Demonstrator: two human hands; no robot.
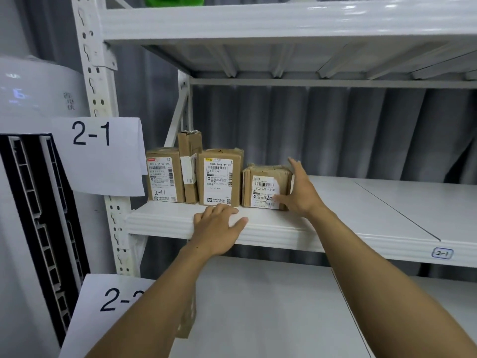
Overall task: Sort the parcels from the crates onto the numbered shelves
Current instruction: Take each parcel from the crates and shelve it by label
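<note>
Four parcels are stood on the shelf. The last parcel, left of the straight right fingers, should be pushed flush; left fingers are laid flat, released.

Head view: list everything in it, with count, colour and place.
Brown cardboard parcels: four, brown, row at left end of shelf 2-1.
White metal shelf rack: one, white, across the view.
White paper signs: two, white, by the left post, "2-1" above.
Grey curtain: one, grey, behind the rack.
Green object: one, green, top shelf, cropped.
Left hand: one, resting on the shelf's front edge.
Right hand: one, touching rightmost parcel on its right side.
</note>
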